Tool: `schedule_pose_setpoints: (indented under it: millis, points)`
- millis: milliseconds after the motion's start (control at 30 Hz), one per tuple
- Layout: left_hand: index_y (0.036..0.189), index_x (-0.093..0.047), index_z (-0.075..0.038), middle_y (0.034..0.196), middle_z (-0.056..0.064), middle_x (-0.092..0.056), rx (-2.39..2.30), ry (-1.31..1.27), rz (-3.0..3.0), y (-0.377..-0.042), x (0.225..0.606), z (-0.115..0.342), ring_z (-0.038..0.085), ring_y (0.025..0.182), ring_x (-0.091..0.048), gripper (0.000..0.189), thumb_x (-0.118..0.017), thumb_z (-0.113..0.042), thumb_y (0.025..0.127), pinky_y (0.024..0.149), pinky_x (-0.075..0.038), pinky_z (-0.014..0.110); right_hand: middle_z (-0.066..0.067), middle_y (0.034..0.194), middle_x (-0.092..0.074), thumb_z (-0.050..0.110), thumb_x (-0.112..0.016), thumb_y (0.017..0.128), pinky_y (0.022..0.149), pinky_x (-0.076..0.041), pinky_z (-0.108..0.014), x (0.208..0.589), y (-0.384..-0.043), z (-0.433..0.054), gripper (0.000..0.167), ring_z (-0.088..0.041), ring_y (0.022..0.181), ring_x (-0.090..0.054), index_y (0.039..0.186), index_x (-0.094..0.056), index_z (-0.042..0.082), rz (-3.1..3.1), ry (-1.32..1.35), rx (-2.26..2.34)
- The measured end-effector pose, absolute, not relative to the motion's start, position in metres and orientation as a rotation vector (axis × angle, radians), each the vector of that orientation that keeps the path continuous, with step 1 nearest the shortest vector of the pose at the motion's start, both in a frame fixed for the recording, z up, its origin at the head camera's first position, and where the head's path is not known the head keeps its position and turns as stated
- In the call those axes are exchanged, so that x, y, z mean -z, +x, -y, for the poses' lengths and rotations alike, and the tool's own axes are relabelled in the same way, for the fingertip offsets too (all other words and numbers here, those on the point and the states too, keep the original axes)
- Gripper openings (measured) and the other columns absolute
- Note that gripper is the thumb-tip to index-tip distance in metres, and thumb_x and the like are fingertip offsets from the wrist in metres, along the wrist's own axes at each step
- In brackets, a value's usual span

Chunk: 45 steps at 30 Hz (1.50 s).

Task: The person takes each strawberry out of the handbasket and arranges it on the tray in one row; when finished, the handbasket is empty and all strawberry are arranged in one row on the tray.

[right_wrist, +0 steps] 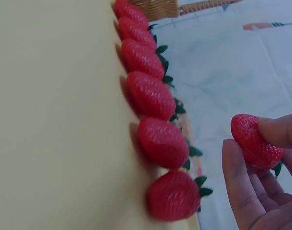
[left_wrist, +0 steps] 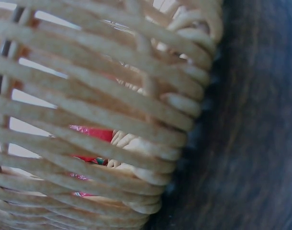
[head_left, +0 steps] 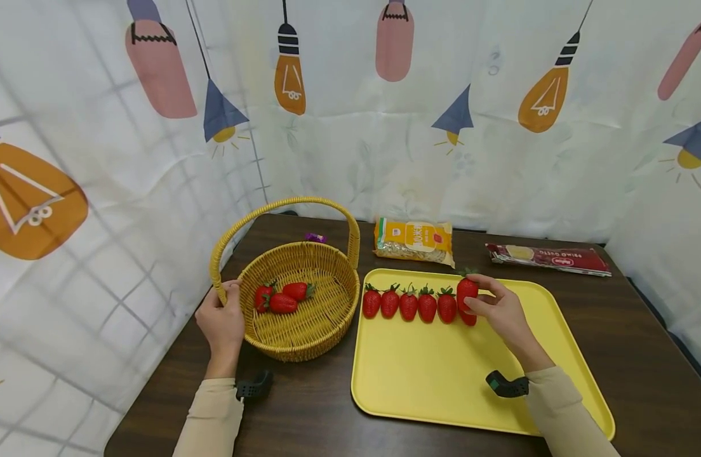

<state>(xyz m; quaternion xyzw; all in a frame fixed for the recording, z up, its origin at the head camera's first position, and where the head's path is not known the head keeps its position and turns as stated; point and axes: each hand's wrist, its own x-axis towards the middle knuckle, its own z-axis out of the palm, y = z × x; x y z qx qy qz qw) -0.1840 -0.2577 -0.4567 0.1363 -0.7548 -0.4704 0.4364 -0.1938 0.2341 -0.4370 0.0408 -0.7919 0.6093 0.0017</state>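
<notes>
My left hand (head_left: 221, 320) grips the yellow wicker basket (head_left: 341, 320) at its left side, where the handle meets the rim. Inside the basket lie 3 red strawberries (head_left: 283, 303). Thumb and fingers of my right hand (head_left: 501, 311) pinch a strawberry (right_wrist: 253, 139) with green leaves, held up over the yellow tray (head_left: 419, 374). On the tray's far side, several strawberries (head_left: 409, 306) lie in a row, leaves pointing to the back. From the head, the held strawberry overlaps the rightmost one in the row (right_wrist: 174, 196). Only the basket's woven wall (left_wrist: 88, 100) fills the left wrist view.
Behind the tray lie a yellow food packet (head_left: 413, 241) and a dark red packet (head_left: 547, 259). A small purple wrapped item (head_left: 315, 238) sits behind the basket. Patterned cloth (head_left: 350, 146) hangs along the back and sides of the dark wooden table (head_left: 305, 406).
</notes>
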Motion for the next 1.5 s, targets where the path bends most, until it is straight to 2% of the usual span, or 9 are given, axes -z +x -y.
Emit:
schedule_pose_setpoints:
  millis: [167,400,633,867,1000,1100,1233,1400,1500]
  points:
    - [0.094,-0.076,-0.003,0.092,0.012,-0.074,1.175,0.337,1.884,-0.184,0.457,0.258,0.003,0.055,-0.045,0.023,-0.058,-0.017,0.097,0.053,-0.032,0.02,-0.017,0.125,-0.053,0.013,-0.069,0.092,0.076,-0.055,-0.024,0.445,-0.189,-0.246,0.055,-0.002,0.088,-0.066,0.142,-0.047,0.002,2.465,0.068,-1.85]
    - [0.094,-0.077,-0.005,0.09,0.01,-0.074,1.166,0.355,1.882,-0.184,0.457,0.258,0.005,0.052,-0.043,0.022,-0.059,-0.017,0.096,0.051,-0.031,0.02,0.009,0.114,-0.057,0.011,-0.068,0.092,0.073,-0.056,-0.025,0.454,-0.19,-0.267,0.054,-0.003,0.09,-0.065,0.14,-0.047,-0.003,2.365,0.022,-1.85]
    - [0.094,-0.076,-0.005,0.091,0.011,-0.074,1.179,0.344,1.882,-0.185,0.457,0.258,0.002,0.056,-0.047,0.024,-0.058,-0.02,0.097,0.053,-0.032,0.019,0.012,0.107,-0.057,0.017,-0.066,0.094,0.071,-0.056,-0.024,0.462,-0.192,-0.284,0.053,0.001,0.086,-0.064,0.138,-0.047,-0.007,2.369,-0.042,-1.847]
    - [0.094,-0.076,-0.004,0.092,0.012,-0.074,1.189,0.333,1.881,-0.185,0.457,0.258,0.001,0.056,-0.046,0.025,-0.059,-0.021,0.097,0.053,-0.032,0.019,-0.004,0.115,-0.054,0.026,-0.064,0.096,0.074,-0.054,-0.02,0.47,-0.193,-0.292,0.054,0.005,0.086,-0.061,0.139,-0.047,-0.003,2.52,-0.133,-1.768]
    - [0.093,-0.076,-0.004,0.09,0.012,-0.074,1.193,0.321,1.881,-0.185,0.457,0.259,0.004,0.049,-0.038,0.025,-0.058,-0.021,0.097,0.05,-0.03,0.021,-0.017,0.12,-0.054,0.024,-0.063,0.096,0.071,-0.054,-0.021,0.474,-0.196,-0.293,0.051,0.005,0.083,-0.061,0.138,-0.049,-0.003,2.583,-0.129,-1.705]
    - [0.093,-0.077,-0.005,0.09,0.012,-0.074,1.192,0.328,1.881,-0.185,0.456,0.258,0.004,0.05,-0.04,0.025,-0.058,-0.021,0.097,0.05,-0.03,0.021,-0.024,0.122,-0.054,0.022,-0.063,0.096,0.069,-0.055,-0.023,0.477,-0.197,-0.291,0.05,0.004,0.081,-0.06,0.137,-0.05,-0.003,2.634,-0.106,-1.646]
    - [0.093,-0.076,-0.004,0.092,0.012,-0.074,1.192,0.331,1.88,-0.185,0.456,0.258,0.002,0.053,-0.043,0.025,-0.059,-0.021,0.097,0.052,-0.031,0.021,-0.028,0.123,-0.055,0.019,-0.063,0.096,0.066,-0.055,-0.025,0.48,-0.198,-0.289,0.047,0.001,0.08,-0.061,0.136,-0.052,-0.003,2.678,-0.075,-1.594]
    - [0.094,-0.078,-0.006,0.087,0.013,-0.073,1.181,0.322,1.88,-0.184,0.457,0.259,0.003,0.044,-0.03,0.026,-0.057,-0.021,0.098,0.047,-0.025,0.023,-0.028,0.123,-0.058,0.019,-0.063,0.096,0.066,-0.055,-0.025,0.482,-0.199,-0.288,0.044,0.003,0.081,-0.059,0.134,-0.055,-0.002,2.689,-0.056,-1.56]
    - [0.094,-0.078,-0.007,0.086,0.013,-0.073,1.175,0.326,1.885,-0.184,0.457,0.259,0.003,0.043,-0.029,0.027,-0.056,-0.022,0.099,0.045,-0.024,0.023,-0.027,0.125,-0.057,0.021,-0.063,0.096,0.068,-0.055,-0.024,0.481,-0.198,-0.287,0.044,0.003,0.082,-0.06,0.133,-0.055,-0.002,2.687,-0.052,-1.564]
